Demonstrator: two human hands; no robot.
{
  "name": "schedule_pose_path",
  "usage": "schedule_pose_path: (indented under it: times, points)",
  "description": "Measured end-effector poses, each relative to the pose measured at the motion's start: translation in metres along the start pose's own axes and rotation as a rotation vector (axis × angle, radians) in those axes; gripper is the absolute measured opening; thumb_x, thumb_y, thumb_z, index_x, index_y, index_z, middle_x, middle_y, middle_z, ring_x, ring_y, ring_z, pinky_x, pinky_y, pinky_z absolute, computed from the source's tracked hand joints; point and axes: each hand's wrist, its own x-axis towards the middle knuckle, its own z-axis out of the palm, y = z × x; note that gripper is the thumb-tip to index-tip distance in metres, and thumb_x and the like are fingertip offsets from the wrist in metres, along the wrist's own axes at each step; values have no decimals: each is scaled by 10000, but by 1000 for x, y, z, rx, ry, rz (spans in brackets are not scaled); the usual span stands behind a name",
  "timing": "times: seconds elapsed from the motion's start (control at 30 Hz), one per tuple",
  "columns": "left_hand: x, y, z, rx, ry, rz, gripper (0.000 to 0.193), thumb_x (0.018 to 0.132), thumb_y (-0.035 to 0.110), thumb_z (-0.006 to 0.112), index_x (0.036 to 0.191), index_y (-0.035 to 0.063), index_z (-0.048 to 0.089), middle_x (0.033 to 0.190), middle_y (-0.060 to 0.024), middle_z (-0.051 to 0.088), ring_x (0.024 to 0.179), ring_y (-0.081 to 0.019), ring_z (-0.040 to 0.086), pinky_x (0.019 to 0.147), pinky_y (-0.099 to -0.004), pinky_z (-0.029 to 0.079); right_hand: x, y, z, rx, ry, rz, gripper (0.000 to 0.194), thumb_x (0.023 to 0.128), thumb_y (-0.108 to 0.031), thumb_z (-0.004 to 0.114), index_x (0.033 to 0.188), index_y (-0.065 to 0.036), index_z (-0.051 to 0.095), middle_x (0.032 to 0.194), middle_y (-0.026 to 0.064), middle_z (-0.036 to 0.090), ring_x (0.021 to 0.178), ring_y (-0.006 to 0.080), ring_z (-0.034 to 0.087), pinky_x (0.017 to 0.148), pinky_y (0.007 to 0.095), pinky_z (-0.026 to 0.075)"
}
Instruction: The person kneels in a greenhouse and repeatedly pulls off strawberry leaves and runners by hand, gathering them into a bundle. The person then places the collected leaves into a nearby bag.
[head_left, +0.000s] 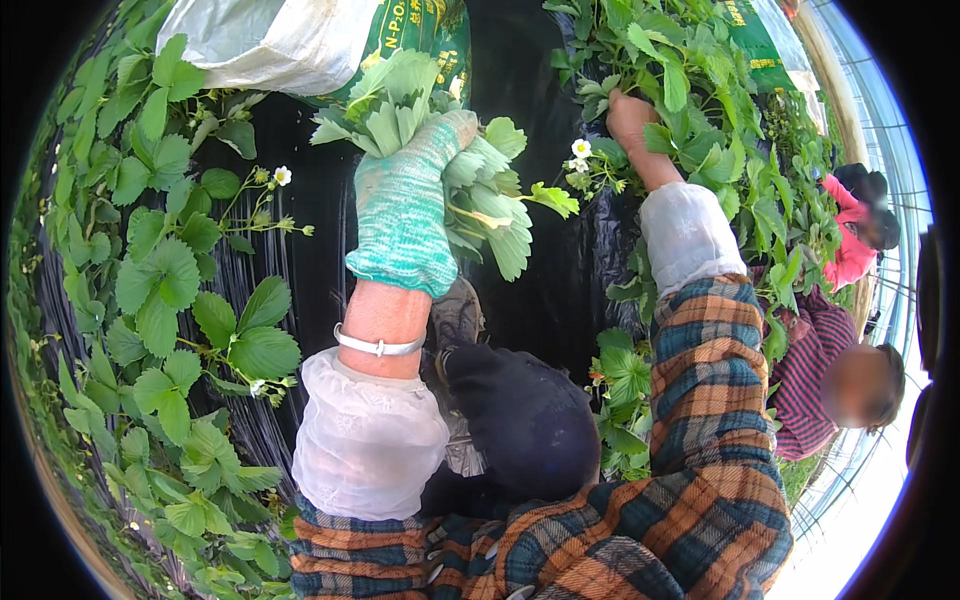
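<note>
A green and white knit glove covers my left hand, which is closed around a bunch of strawberry leaves whose blades spread out on both sides. My right hand, without a glove, reaches into the strawberry plants of the right row. Foliage hides its fingertips, so what they touch cannot be made out. White strawberry flowers stand just left of that hand. Beyond my left hand lies a white and green woven sack bearing writing.
Black plastic film covers the ground between the rows. Another strawberry row runs along the left. A second sack lies at the upper right. Two people, one in a striped top and one in pink, are beyond the right row.
</note>
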Motion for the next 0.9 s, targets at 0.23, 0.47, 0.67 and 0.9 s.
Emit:
schedule_pose_path:
  times: [0.23,0.47,0.67,0.9]
  points:
    - [-1,-6,2,178,-26,-31,329,703,15,746,1007,4,620,901,-70,655,739,-153,630,667,-279,518,-46,-74,-110,635,-118,21,248,813,-184,600,1029,-62,608,728,173,647,624,306,640,612,438,497]
    - [1,-20,-2,336,-263,53,377,731,87,762,1066,10,607,931,-55,653,758,-137,626,656,-278,525,-62,-136,-185,1038,-443,-513,260,841,-120,554,1065,14,561,933,184,642,876,291,625,778,370,479]
    - [5,-20,-7,506,-304,221,357,733,73,751,1055,15,608,954,-54,656,820,-132,623,707,-267,514,-59,-122,-212,1285,-727,-401,297,794,-107,580,1052,37,543,864,166,667,798,243,663,734,371,505]
    - [10,-22,-7,638,-103,343,338,741,145,721,1018,-6,600,972,-85,669,877,-208,645,792,-314,493,-55,-100,-206,1376,-836,-354,496,830,-97,556,1291,6,406,1061,182,634,799,158,651,660,294,533]
